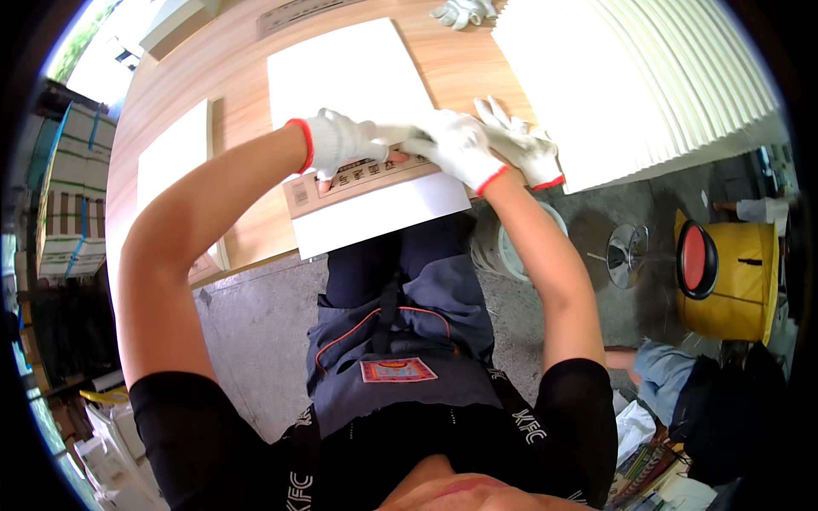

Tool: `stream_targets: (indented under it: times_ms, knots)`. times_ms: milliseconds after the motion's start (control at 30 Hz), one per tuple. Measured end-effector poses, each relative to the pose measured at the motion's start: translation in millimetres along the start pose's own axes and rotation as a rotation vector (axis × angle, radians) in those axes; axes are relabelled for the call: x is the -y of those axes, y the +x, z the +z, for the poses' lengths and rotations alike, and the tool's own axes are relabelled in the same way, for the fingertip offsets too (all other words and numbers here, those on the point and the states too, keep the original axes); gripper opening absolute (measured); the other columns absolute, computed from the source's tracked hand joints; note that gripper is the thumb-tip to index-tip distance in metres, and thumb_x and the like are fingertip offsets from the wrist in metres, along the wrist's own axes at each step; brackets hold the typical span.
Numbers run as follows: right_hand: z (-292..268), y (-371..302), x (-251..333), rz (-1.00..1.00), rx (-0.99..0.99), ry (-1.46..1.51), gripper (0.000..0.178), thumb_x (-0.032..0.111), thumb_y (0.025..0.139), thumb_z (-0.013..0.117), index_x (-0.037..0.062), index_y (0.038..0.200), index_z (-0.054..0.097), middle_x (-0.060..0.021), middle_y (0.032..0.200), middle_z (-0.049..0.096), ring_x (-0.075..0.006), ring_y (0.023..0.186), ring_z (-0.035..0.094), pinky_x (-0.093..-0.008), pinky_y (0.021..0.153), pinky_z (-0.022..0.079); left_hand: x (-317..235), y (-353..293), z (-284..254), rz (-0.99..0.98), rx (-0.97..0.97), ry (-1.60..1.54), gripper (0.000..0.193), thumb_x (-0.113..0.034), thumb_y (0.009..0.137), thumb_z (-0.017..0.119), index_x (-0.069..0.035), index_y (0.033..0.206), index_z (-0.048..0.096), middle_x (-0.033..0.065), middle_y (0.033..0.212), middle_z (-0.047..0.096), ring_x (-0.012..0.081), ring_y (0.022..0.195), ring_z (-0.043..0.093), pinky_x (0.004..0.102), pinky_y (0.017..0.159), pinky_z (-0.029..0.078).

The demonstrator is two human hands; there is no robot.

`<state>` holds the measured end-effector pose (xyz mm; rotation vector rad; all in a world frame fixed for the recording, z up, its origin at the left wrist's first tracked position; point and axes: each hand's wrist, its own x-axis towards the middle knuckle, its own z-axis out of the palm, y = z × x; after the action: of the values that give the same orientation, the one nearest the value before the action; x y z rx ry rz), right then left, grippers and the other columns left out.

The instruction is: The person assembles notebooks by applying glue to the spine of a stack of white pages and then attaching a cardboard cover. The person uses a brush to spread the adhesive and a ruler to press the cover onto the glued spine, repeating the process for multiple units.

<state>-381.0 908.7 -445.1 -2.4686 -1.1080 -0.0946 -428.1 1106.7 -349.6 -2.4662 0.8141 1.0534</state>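
Observation:
A brown paper band [366, 175] with dark print lies across a stack of white paper sheets [349, 72] at the table's near edge. My left hand [341, 143], in a white glove with a red cuff, holds the band, its bare thumb and a bare fingertip pressed on it. Over the band's right end, my right hand [460, 145] wears a matching glove; its fingers are blurred and point left. Just beyond that hand, a loose pair of white gloves [532, 149] rests on the table beside the paper.
A large pile of white sheets [639, 85] fills the right of the wooden table [464, 64]. Another white stack [175, 153] lies at left. More gloves [463, 12] are at the far edge. A bucket [515, 247], a stool [626, 255] and a yellow bag [733, 285] stand right.

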Motion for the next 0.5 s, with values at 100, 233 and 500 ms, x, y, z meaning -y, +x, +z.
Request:
stream_targets:
  times_ms: [100,233,500]
  knots:
    - [-47.5,-28.0,-3.6,0.077,-0.124,-0.198,0.034,0.031,0.092,0.057,0.0210,0.125,0.060,-0.0031,0.122,0.063,-0.0197,0.108,0.060,-0.0371,0.095,0.047,14.3,0.7,10.2,0.064,-0.059,0.012,0.116,-0.013,0.056,0.090,-0.047,0.148,0.029,0.0092,0.132,0.049,0.0275,0.100,0.066,0.0387,0.074,0.057]
    - [-52.5,-59.9,-50.7,-0.015,-0.053,-0.577,0.030,0.017,0.087,0.060,0.0195,0.117,0.064,-0.0015,0.118,0.064,-0.0208,0.097,0.062,-0.0336,0.081,0.052,8.2,3.5,-2.2,0.011,-0.014,-0.017,0.113,-0.010,0.056,0.090,-0.047,0.146,0.032,0.0062,0.138,0.047,0.0291,0.108,0.063,0.0406,0.082,0.057]
    - [-11.7,-22.5,37.5,-0.334,0.225,-0.374,0.016,0.022,0.081,0.067,0.0164,0.096,0.069,-0.0055,0.081,0.066,-0.0209,0.075,0.066,-0.0350,0.067,0.051,15.5,16.3,13.3,0.083,-0.069,-0.002,0.097,-0.012,0.057,0.090,-0.035,0.139,0.045,0.0000,0.140,0.047,0.0288,0.115,0.060,0.0407,0.093,0.056]
